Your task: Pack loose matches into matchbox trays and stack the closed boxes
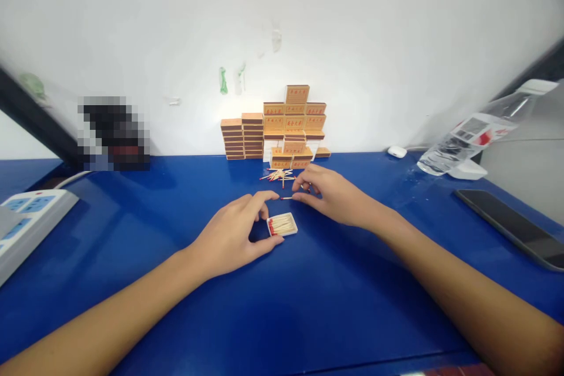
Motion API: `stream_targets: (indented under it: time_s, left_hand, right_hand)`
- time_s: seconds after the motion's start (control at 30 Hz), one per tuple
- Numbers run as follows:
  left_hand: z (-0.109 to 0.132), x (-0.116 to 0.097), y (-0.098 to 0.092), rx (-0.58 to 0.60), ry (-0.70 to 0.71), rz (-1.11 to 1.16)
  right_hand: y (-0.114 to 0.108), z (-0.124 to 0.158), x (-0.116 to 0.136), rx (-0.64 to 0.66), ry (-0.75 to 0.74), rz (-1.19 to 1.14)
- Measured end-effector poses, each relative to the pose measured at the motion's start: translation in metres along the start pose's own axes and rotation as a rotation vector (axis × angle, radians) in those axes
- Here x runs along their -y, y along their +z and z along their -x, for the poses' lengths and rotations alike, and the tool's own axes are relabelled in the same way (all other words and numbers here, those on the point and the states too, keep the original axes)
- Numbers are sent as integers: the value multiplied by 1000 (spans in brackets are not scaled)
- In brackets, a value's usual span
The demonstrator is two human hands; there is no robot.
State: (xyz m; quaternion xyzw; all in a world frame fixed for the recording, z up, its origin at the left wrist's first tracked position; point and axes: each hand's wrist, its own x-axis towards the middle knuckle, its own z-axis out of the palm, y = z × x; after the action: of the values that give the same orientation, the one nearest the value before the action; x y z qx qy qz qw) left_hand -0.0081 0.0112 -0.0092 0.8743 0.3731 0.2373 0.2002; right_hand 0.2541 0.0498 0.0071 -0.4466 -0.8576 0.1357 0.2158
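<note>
A small white matchbox tray [282, 224] with red-tipped matches lies on the blue table [282, 305]. My left hand [233, 235] curls round the tray's left side, thumb and forefinger at its edges. My right hand [330, 192] sits just behind the tray and pinches a single match [286, 198] at one end, the match lying level between the two hands. A loose heap of matches [279, 175] lies behind, in front of stacked orange matchboxes [282, 126] against the white wall.
A white power strip [26, 217] lies at the left edge. A dark phone [515, 226] lies at the right, with a clear plastic bottle [467, 141] on its side and a small white case [397, 151] behind it. A blurred dark object [114, 132] stands at back left.
</note>
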Motion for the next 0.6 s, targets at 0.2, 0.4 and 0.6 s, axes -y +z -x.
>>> stream_targets:
  time_s: [0.2, 0.4, 0.6]
  left_hand:
    - [0, 1, 2, -15, -20, 0]
    - [1, 2, 3, -27, -18, -2]
    - [0, 4, 1, -31, -12, 5]
  right_hand:
    - [1, 1, -1, 79, 23, -27]
    - [-1, 14, 34, 175, -35, -82]
    - [-19, 1, 3, -36, 41, -50]
